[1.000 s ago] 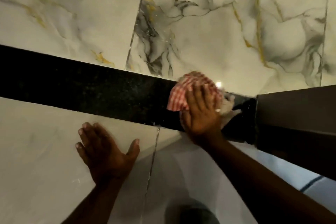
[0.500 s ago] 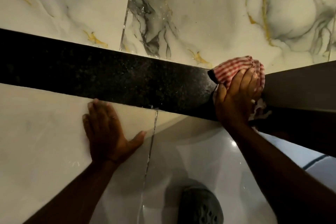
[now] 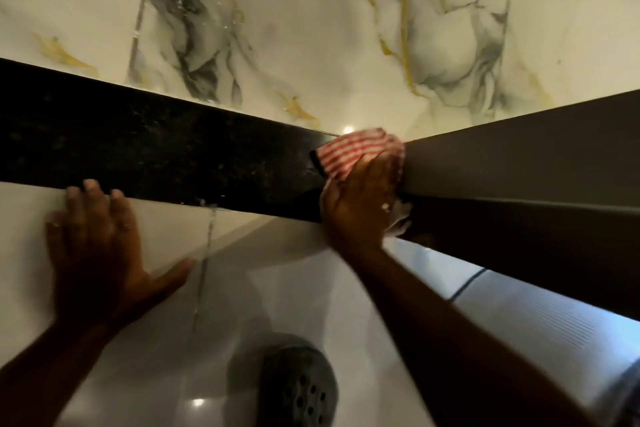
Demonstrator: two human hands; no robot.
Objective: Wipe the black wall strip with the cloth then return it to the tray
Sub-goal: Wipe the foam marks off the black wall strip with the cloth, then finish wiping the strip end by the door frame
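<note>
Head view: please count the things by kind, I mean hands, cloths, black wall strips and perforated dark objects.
Hands: 2, left hand flat on the wall, right hand pressing the cloth
Cloths: 1, red and white cloth
Black wall strips: 1
Perforated dark objects: 1
Total: 5

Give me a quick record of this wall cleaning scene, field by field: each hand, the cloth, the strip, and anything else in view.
right hand: presses the cloth against the strip's right end
cloth: red and white checked, bunched, beside the grey panel
left hand: flat on the pale tile, fingertips at the strip's lower edge
black wall strip: speckled, runs across the marbled wall
tray: not in view
below: dark perforated shoe
</note>
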